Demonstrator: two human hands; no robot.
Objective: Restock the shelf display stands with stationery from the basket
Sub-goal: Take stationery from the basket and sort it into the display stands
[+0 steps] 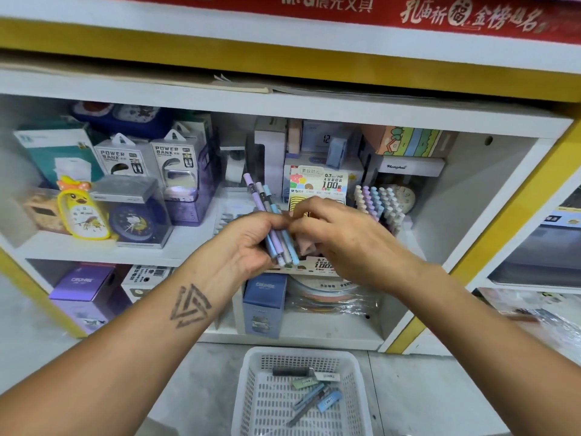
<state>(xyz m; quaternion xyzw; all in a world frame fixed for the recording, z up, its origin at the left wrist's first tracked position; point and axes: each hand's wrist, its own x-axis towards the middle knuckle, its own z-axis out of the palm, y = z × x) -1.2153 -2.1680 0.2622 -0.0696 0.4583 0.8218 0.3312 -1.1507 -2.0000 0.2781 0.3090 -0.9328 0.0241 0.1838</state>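
Left hand (248, 243) clenched in a firm grip round a bundle of pastel lead tubes (272, 225), held tilted before the middle shelf (188, 247). Right hand (336, 234) just beside, fingertips pinching at the bundle's right edge. Behind, a display stand (379, 202) packed with upright pastel tubes, beside a lead-refill box (317, 180). Below on the floor, a white basket (251, 388) holding a few loose tubes (317, 394). Far left on the shelf, a yellow duck clock (83, 212).

A single head-worn wide-angle view looks forward and down, close to the white shelf (195, 247), which fills the upper frame; the white basket (248, 388) on the floor sits at the bottom edge.
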